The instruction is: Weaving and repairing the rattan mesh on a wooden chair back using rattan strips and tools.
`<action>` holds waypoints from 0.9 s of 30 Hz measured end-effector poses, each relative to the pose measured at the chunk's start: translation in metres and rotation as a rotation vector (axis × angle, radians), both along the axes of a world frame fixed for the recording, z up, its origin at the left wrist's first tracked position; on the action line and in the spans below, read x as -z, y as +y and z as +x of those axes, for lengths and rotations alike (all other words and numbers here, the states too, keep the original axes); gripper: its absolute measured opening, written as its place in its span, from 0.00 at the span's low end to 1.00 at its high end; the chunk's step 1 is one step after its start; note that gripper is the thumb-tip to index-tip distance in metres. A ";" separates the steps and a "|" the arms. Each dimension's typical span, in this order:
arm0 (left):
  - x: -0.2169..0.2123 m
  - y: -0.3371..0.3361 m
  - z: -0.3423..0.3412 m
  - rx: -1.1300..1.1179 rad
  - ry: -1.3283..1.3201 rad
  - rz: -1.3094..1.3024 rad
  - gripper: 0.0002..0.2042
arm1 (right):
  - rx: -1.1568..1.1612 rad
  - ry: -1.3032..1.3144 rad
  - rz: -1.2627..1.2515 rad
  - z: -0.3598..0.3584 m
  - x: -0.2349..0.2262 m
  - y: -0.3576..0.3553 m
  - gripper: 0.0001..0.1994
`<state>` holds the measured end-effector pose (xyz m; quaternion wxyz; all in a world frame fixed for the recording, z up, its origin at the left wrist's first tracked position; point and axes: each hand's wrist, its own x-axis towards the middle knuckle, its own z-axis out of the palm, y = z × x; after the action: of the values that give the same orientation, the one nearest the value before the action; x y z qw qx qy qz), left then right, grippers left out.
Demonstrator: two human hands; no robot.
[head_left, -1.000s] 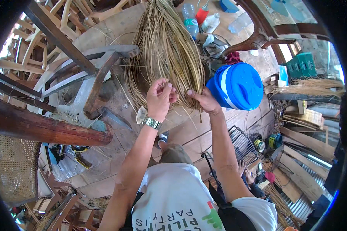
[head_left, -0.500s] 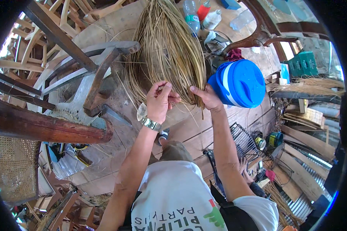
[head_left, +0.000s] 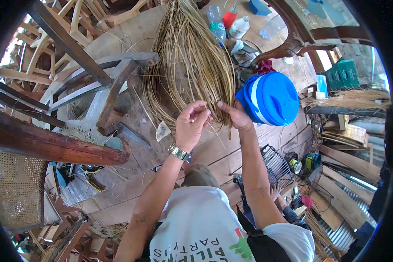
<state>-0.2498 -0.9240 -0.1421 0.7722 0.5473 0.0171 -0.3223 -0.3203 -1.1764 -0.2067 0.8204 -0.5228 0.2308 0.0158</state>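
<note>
A long bundle of thin tan rattan strips (head_left: 196, 56) hangs down in front of me, its ends gathered toward my hands. My right hand (head_left: 236, 114) is closed round the right-hand part of the bundle near its lower ends, thumb on top. Just left of it, my left hand (head_left: 193, 124), with a metal watch at the wrist, pinches a thin strand between thumb and fingers. Beside my right hand stands a blue water jug (head_left: 275, 98) with a white-striped handle.
A wooden chair frame (head_left: 111, 91) and a thick red-brown post (head_left: 74, 146) stand at left. Bottles (head_left: 217, 24) lie beyond the bundle. A knife (head_left: 134, 135) rests below the chair frame. Planks (head_left: 349, 196) and a black wire rack (head_left: 277, 166) are at right, near another person's hand (head_left: 275, 192).
My left hand has moved right and slightly down, closer to my right hand, and its fingers have drawn together on a strand. My right hand stays on the bundle.
</note>
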 end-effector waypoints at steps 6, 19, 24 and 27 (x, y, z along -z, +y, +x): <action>-0.023 -0.015 0.010 -0.147 0.136 0.024 0.20 | 0.064 -0.029 -0.009 -0.003 0.003 -0.001 0.28; 0.028 0.005 0.037 -0.099 -0.030 0.245 0.18 | 0.018 -0.046 0.027 0.000 0.015 -0.010 0.34; 0.010 0.012 0.046 -0.037 0.228 0.046 0.15 | 0.021 -0.037 0.012 0.004 0.012 -0.002 0.30; 0.016 0.019 0.046 -0.026 0.158 0.078 0.14 | 0.043 -0.005 -0.003 0.006 0.009 0.007 0.26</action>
<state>-0.2039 -0.9054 -0.1583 0.7507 0.5497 0.0976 -0.3533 -0.3143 -1.1695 -0.2154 0.8203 -0.5192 0.2397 -0.0035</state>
